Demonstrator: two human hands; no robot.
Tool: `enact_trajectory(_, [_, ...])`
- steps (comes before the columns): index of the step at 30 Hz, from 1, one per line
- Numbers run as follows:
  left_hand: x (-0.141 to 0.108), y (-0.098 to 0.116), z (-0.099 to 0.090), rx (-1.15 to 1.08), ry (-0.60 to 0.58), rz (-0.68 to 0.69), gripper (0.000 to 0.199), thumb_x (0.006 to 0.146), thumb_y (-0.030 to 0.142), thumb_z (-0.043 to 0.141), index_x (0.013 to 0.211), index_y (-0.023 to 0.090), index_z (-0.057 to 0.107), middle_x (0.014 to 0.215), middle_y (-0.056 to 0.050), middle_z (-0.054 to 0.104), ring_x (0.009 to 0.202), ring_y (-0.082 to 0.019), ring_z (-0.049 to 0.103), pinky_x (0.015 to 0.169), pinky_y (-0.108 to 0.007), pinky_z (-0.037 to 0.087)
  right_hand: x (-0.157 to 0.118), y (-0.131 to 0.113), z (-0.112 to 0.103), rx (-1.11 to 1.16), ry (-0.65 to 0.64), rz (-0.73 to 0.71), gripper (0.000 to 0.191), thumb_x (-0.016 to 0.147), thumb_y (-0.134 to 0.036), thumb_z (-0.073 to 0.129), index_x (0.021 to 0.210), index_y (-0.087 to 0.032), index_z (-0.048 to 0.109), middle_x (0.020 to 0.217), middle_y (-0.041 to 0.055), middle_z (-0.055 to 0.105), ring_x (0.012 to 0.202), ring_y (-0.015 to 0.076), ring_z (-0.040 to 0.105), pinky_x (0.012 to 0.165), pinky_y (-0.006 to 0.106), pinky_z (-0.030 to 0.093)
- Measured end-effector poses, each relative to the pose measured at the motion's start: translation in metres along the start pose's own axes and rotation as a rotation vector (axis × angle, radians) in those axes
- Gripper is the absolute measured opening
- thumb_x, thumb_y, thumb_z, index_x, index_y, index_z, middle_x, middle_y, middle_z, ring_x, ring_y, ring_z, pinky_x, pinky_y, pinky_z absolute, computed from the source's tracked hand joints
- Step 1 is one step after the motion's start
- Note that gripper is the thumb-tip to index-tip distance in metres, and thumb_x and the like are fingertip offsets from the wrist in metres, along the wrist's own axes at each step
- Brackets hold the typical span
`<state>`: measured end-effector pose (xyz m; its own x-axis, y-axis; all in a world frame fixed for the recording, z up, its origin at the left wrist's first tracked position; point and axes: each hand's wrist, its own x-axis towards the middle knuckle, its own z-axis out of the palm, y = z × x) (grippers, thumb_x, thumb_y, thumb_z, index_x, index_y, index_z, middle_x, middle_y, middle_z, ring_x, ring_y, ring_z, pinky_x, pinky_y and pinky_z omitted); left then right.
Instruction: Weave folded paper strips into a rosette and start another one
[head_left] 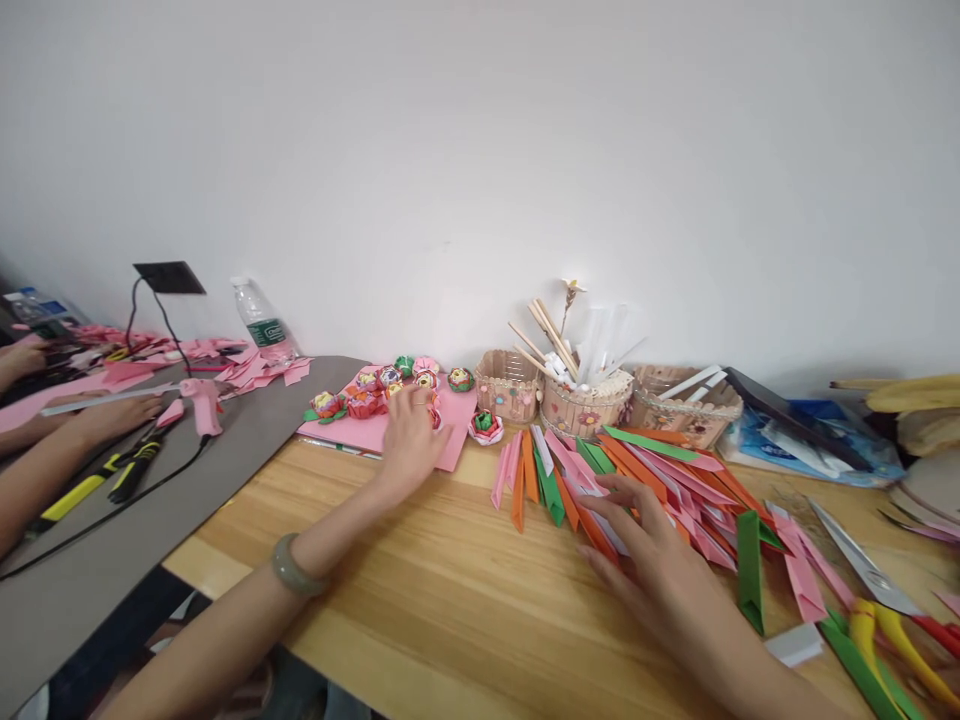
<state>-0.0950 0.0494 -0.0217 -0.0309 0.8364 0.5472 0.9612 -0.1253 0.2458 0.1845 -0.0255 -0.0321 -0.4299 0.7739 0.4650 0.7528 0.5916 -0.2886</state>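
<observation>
My left hand (411, 445) reaches over a cluster of small layered paper flowers (364, 402) on a pink sheet (452, 440). Its thumb stands apart from the fingers, with a flower just beyond them; whether the fingertips touch it is hidden. My right hand (646, 545) is open, fingers spread, over a pile of folded paper strips (630, 460) in pink, orange, green and white. Its fingertips are at the pile's near left edge. A pink-and-green paper flower (486, 428) sits on the wood between my hands, and a green-and-red flower (460, 380) lies behind it.
Behind the strips stand decorated baskets (506, 388), one holding sticks and clear tubes. Scissors (874, 575) with yellow handles lie at right. At left are a pink glue gun (201, 407) with its cord, a bottle (259, 315), cutters (135, 465) and another person's hands (124, 412).
</observation>
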Motion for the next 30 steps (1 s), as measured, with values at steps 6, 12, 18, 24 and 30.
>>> enact_trajectory(6, [-0.008, -0.042, 0.002, 0.004, -0.100, -0.108, 0.046, 0.072, 0.040, 0.058, 0.108, 0.015, 0.047, 0.099, -0.013, 0.058, 0.099, -0.031, 0.051, 0.076, -0.043, 0.046, 0.000, 0.000, 0.002, 0.018, -0.010, 0.003, 0.030, 0.084, -0.027, 0.048, 0.113, -0.024, 0.050, 0.119, 0.0120, 0.045, 0.092, 0.0212, 0.060, 0.069, 0.035, 0.055])
enact_trajectory(12, [-0.009, -0.035, 0.002, -0.046, -0.138, 0.048, 0.040, 0.076, 0.020, 0.054, 0.116, 0.020, 0.044, 0.113, -0.007, 0.056, 0.105, -0.022, 0.050, 0.085, -0.035, 0.044, 0.000, 0.002, 0.005, 0.021, -0.025, 0.014, 0.029, 0.084, -0.027, 0.048, 0.112, -0.024, 0.051, 0.119, 0.0120, 0.044, 0.096, 0.0226, 0.057, 0.072, 0.038, 0.054])
enact_trajectory(18, [0.018, -0.025, 0.008, -0.007, -0.096, 0.174, 0.040, 0.074, 0.008, 0.053, 0.113, 0.020, 0.049, 0.117, -0.007, 0.053, 0.118, -0.026, 0.036, 0.098, -0.042, 0.035, 0.000, 0.006, 0.006, 0.018, -0.014, -0.007, 0.030, 0.083, -0.027, 0.050, 0.113, -0.025, 0.052, 0.118, 0.0112, 0.046, 0.102, 0.0232, 0.056, 0.075, 0.037, 0.053])
enact_trajectory(24, [0.049, -0.022, 0.018, 0.043, -0.088, 0.214, 0.033, 0.078, 0.018, 0.056, 0.111, 0.019, 0.053, 0.113, -0.008, 0.054, 0.114, -0.026, 0.042, 0.095, -0.045, 0.037, 0.000, 0.009, 0.006, -0.025, -0.008, -0.033, 0.028, 0.083, -0.027, 0.049, 0.111, -0.025, 0.052, 0.115, 0.0116, 0.047, 0.107, 0.0258, 0.054, 0.078, 0.040, 0.053])
enact_trajectory(30, [0.055, -0.025, 0.029, 0.058, -0.085, 0.178, 0.031, 0.084, 0.029, 0.050, 0.112, 0.016, 0.051, 0.114, -0.009, 0.055, 0.095, -0.020, 0.057, 0.078, -0.041, 0.049, 0.000, 0.009, 0.007, -0.032, 0.006, -0.031, 0.027, 0.083, -0.029, 0.049, 0.109, -0.025, 0.053, 0.117, 0.0118, 0.048, 0.098, 0.0245, 0.059, 0.072, 0.038, 0.055])
